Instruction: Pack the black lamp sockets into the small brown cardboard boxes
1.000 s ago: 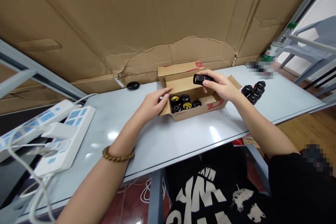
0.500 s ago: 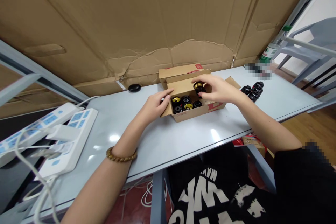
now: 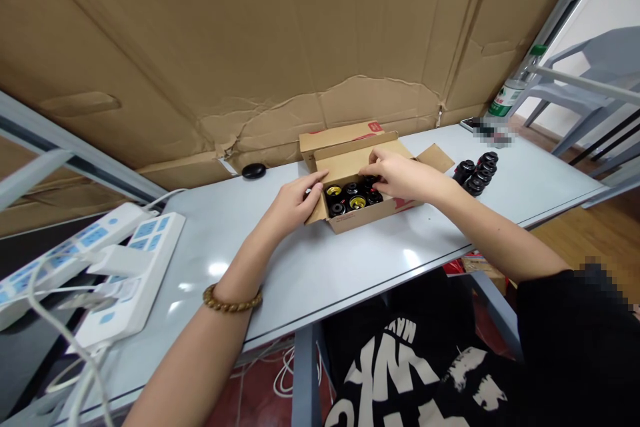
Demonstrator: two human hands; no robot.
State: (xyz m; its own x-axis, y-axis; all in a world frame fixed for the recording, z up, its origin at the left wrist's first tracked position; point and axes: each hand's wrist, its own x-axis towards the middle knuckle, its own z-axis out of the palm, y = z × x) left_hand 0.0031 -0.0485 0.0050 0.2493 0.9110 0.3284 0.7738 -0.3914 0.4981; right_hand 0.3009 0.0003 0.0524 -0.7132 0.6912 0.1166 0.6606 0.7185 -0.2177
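Note:
An open cardboard box (image 3: 350, 221) stands on the table with several black lamp sockets (image 3: 357, 203) in its left part; some show brass-coloured threads. My left hand (image 3: 295, 201) grips the box's left end, thumb and fingers around the edge by the flap. Over the box's middle, my right hand (image 3: 397, 175) reaches in with thumb and fingers pinched round a black lamp socket (image 3: 371, 183), partly hidden by the fingers, level with the others. More black lamp sockets (image 3: 475, 175) stand grouped on the table to the right.
The white table (image 3: 225, 213) backs onto a big cardboard sheet (image 3: 270, 27). Power strips (image 3: 135, 267) with white cables lie at the left. A black oval object (image 3: 254, 171) rests near the back. A bottle with a green cap (image 3: 510, 93) stands at the far right corner.
My right hand has lowered the lamp socket from above the box, its brass thread showing, down into the box beside the others. My left hand has stayed on the box's end.

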